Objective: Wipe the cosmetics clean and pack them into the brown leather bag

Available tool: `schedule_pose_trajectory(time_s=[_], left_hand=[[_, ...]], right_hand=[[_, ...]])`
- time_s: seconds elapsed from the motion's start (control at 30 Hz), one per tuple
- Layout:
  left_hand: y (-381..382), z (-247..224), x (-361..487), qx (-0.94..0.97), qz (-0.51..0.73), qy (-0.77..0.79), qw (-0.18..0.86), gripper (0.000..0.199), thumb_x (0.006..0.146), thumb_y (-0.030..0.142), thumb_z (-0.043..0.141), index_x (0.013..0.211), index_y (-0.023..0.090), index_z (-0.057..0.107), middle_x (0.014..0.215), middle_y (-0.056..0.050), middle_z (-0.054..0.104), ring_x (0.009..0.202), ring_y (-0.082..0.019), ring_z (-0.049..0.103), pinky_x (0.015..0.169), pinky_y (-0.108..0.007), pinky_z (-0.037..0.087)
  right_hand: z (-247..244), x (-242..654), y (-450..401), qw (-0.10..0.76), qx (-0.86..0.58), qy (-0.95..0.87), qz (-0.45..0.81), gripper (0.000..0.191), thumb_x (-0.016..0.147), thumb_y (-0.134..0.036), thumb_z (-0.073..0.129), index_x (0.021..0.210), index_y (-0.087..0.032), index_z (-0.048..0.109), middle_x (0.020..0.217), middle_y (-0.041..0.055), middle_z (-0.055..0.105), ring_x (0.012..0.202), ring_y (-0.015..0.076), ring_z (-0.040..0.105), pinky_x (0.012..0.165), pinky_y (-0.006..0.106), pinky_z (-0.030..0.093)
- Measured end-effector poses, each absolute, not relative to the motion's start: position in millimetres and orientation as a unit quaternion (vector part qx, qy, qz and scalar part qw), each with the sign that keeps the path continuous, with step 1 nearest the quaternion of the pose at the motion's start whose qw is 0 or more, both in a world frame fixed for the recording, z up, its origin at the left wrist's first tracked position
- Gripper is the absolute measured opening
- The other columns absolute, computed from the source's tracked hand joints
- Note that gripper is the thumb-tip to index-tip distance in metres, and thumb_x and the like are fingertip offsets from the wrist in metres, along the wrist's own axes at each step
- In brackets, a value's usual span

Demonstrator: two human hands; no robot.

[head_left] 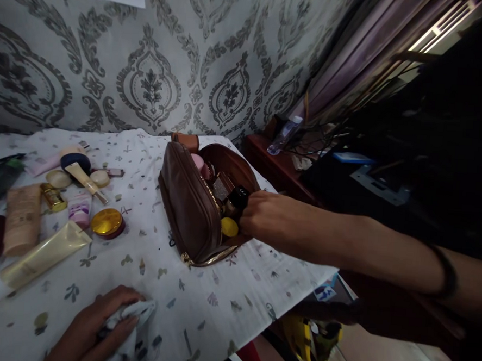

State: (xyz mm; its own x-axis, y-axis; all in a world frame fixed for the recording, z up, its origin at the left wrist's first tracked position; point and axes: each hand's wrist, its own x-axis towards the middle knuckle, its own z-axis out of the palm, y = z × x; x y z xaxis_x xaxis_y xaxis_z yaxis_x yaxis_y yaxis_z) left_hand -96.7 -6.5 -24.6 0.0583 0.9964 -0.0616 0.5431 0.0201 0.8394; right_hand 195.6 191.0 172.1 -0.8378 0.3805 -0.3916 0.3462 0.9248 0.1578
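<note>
A brown zippered bag (190, 210) lies open on the white patterned cloth, with several cosmetic items inside. My right hand (263, 214) reaches to the bag's right side, its fingers curled at the opening beside a black-capped bottle (238, 198) and a yellow round lid (229, 227). What those fingers hold, if anything, is hidden. Near the front edge my left hand (97, 324) is closed on a pale crumpled cloth (128, 326). Left of the bag rest a gold-lidded jar (106, 222), a gold tube with a white cap (40, 258) and a beige tube (22, 219).
More small cosmetics, including a dark blue round item (75, 161), lie at the left. Beyond the table's right edge stand a dark red surface (262, 157) and a clear bottle (284, 135). A yellow bag (312, 343) is on the floor below.
</note>
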Motion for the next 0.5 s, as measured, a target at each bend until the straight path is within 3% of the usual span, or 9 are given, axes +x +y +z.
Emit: schedule_pose_trajectory(time_s=[0.1,0.17,0.37,0.5], left_hand=[[-13.1,-41.0,-100.8,0.618,0.311,0.635,0.344,0.035,0.086,0.054,0.060,0.113,0.033,0.071,0.117,-0.001,0.073,0.107,-0.022,0.070,0.093,-0.028,0.056],[-15.0,-47.8,-102.8,0.613,0.313,0.643,0.335,0.038,0.085,0.055,0.061,0.113,0.033,0.072,0.119,-0.002,0.073,0.108,-0.023,0.069,0.094,-0.031,0.056],[-12.3,-46.2,-103.0,0.611,0.310,0.633,0.361,0.037,0.085,0.056,0.060,0.111,0.032,0.073,0.114,-0.002,0.075,0.104,-0.022,0.070,0.091,-0.030,0.058],[-9.9,-36.2,-99.9,0.604,0.309,0.637,0.365,0.038,0.087,0.055,0.058,0.111,0.030,0.073,0.115,-0.003,0.074,0.105,-0.022,0.070,0.092,-0.028,0.056]], right_hand=[[171.0,209.2,184.4,0.192,0.167,0.967,0.032,0.022,0.083,-0.002,0.051,0.072,-0.017,0.063,0.081,0.0061,0.067,0.084,0.0198,0.061,0.098,0.041,0.035],[169.8,211.8,183.6,0.180,0.170,0.969,0.028,0.024,0.084,-0.002,0.049,0.072,-0.018,0.062,0.081,0.0059,0.066,0.084,0.0199,0.061,0.101,0.042,0.033],[165.0,202.4,195.6,0.204,0.171,0.964,-0.002,0.024,0.082,0.002,0.050,0.088,-0.016,0.064,0.079,0.0051,0.067,0.079,0.0193,0.060,0.081,0.034,0.040],[166.5,189.6,203.2,0.293,0.167,0.940,-0.051,0.028,0.084,0.004,0.049,0.096,-0.014,0.066,0.084,0.0060,0.070,0.074,0.0166,0.060,0.069,0.031,0.038]])
